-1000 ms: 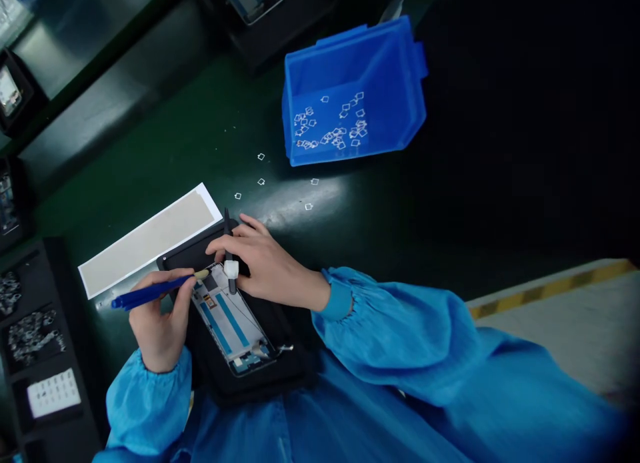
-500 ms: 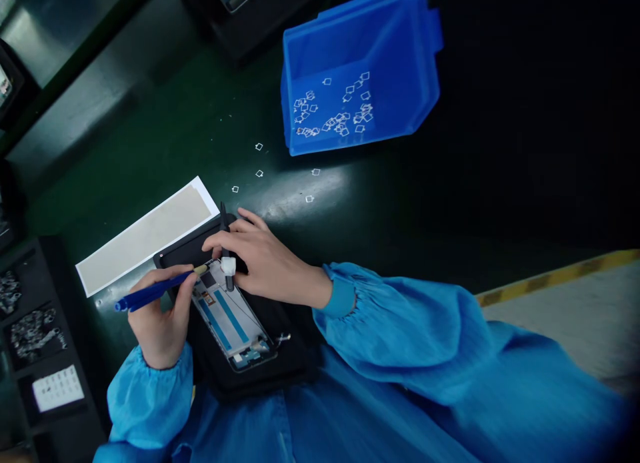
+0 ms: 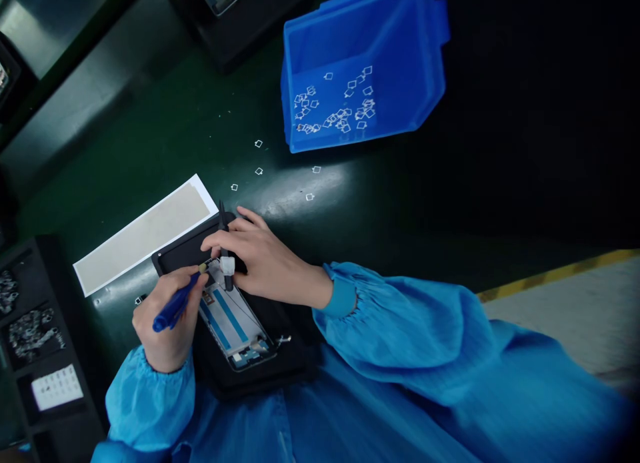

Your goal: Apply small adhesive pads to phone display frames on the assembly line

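Observation:
A phone mid-frame (image 3: 233, 321) with blue strips lies in a black fixture (image 3: 176, 251). My left hand (image 3: 167, 343) is closed round a blue pen-like tool (image 3: 175, 305), whose pale tip is at the phone's upper end. My right hand (image 3: 280, 266) rests over the upper right of the phone, fingers closed on black tweezers (image 3: 229, 280) with a white wrap around them. The tweezers' points stick out away from me, past the fixture's upper edge. My right fingers partly cover the phone's top corner, and exactly what the tool's tip touches is too small to tell.
A blue bin (image 3: 400, 63) at the back holds many small white square frames. Several more frames lie loose on the green table (image 3: 165, 129). A pale sheet (image 3: 145, 233) lies beside the fixture. At left stands a black compartment tray (image 3: 53, 263) with small metal parts.
My left hand has shifted slightly right, and the blue tool has swung to a steeper angle with its rear end nearer me. My right hand has hardly moved.

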